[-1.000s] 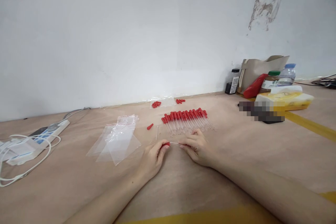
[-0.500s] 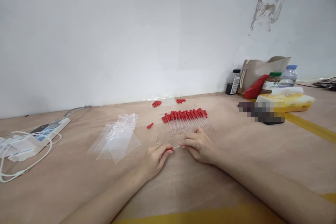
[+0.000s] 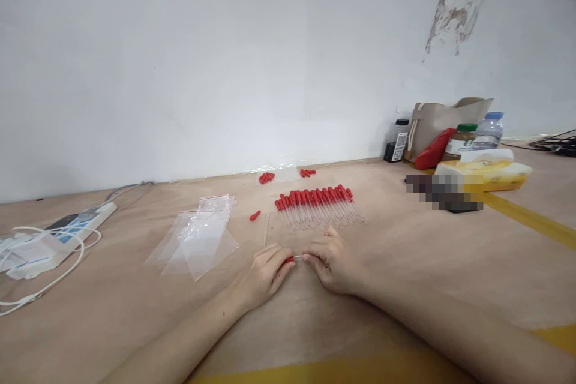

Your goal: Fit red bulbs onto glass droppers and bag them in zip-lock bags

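Note:
Between finger and thumb, my left hand (image 3: 267, 270) pinches a red rubber dropper bulb (image 3: 290, 259), its tip showing past the fingers. My right hand (image 3: 330, 261) is closed on a thin clear glass tube (image 3: 297, 258) that meets the bulb's open end. How far the tube reaches inside is hidden. Just beyond my hands lies a row of several droppers (image 3: 315, 207), red bulbs pointing away from me. A loose red bulb (image 3: 255, 215) and a single bare tube (image 3: 267, 230) rest on the left of that row.
Clear zip bags (image 3: 198, 240) overlap on the left, beside a power strip (image 3: 63, 246) with white cables. More red bulbs (image 3: 266, 177) lie on plastic near the wall. A tissue pack (image 3: 486, 174), bottles and a grey bag (image 3: 443, 123) stand at the right.
My right hand has moved closer to my left, so less of the tube shows between them. The whole view has shifted slightly.

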Motion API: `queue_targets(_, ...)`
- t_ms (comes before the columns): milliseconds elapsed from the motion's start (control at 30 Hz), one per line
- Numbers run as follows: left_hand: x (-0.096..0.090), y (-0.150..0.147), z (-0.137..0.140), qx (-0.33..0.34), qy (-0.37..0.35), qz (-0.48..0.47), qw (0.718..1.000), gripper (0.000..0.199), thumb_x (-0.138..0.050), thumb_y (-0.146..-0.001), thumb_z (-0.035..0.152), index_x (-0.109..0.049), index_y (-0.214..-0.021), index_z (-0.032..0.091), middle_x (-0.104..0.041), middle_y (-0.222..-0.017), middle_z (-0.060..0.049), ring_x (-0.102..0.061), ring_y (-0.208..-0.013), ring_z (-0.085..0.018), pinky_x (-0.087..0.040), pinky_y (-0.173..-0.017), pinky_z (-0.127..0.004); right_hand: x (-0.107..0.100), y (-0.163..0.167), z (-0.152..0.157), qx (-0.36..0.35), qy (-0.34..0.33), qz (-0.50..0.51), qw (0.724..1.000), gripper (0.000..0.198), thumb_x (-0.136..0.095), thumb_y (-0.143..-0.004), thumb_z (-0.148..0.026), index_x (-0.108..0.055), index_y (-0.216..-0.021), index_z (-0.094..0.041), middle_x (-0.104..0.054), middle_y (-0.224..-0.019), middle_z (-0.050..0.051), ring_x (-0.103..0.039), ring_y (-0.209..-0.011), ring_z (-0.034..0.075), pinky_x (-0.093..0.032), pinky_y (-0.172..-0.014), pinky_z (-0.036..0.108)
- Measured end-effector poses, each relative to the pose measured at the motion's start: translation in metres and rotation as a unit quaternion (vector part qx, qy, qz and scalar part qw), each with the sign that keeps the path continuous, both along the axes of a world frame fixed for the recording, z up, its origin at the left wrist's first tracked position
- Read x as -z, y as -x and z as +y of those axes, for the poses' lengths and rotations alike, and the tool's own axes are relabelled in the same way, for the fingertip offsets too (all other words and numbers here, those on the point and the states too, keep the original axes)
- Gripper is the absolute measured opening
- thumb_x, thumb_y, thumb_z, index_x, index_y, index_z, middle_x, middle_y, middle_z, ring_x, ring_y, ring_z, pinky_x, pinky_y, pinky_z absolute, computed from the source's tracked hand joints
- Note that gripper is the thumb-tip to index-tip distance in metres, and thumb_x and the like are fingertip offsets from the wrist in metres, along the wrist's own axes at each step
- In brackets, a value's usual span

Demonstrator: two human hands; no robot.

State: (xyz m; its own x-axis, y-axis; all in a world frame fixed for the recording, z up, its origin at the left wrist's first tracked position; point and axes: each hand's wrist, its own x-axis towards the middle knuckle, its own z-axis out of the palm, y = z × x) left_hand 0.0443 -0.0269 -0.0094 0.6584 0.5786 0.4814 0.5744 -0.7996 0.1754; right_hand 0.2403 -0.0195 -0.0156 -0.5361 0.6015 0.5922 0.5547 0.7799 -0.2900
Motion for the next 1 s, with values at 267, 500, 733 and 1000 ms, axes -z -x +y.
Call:
queue_targets(267,-0.009,0.012,0.012,0.008,-0.063,0.02,0.998,0.019,-0.036,-0.089,0.017,-0.054,-0.096,0.018,-0.06,-0.085,-0.007,-0.055,-0.08,-0.018,-0.044,-0.072,-0.03,-0.014,0.012,-0.011,0.054,0.046,-0.009,0.997,0.021,-0.041,-0.084,-0.022,-0.059,-0.074,-0.017,-0.061,-0.074,0.003,-0.052,-0.072,0.014,-0.032,-0.068,0.026)
queue_targets(500,-0.003,0.03,0.018,-0.202,0.017,-0.061,0.977,0.02,-0.047,-0.083,0.03,-0.046,-0.1,0.019,-0.055,-0.095,-0.006,-0.054,-0.083,-0.02,-0.045,-0.07,-0.033,-0.025,-0.004,0.015,0.149,0.197,0.025,0.969,0.022,-0.047,-0.077,-0.026,-0.061,-0.062,-0.017,-0.062,-0.061,0.001,-0.053,-0.058,0.013,-0.035,-0.054,0.023)
queue_targets(733,0.004,0.034,0.024,-0.228,0.122,-0.053,0.964,0.013,-0.045,-0.082,0.032,-0.045,-0.078,0.019,-0.052,-0.067,0.002,-0.05,-0.059,-0.014,-0.038,-0.054,-0.025,-0.029,0.012,0.071,0.282,0.231,0.07,0.928,0.028,-0.049,-0.074,-0.039,-0.061,-0.059,-0.019,-0.064,-0.065,0.003,-0.058,-0.065,0.016,-0.037,-0.058,0.024)
queue_targets(1000,0.001,0.032,0.021,-0.214,0.108,-0.042,0.97,0.012,-0.043,-0.082,0.029,-0.046,-0.076,0.02,-0.054,-0.071,0.001,-0.052,-0.064,-0.015,-0.038,-0.055,-0.025,-0.026,0.063,0.1,0.368,0.184,-0.001,0.911,0.026,-0.044,-0.076,-0.033,-0.063,-0.076,-0.015,-0.066,-0.081,0.01,-0.059,-0.08,0.023,-0.03,-0.079,0.04)
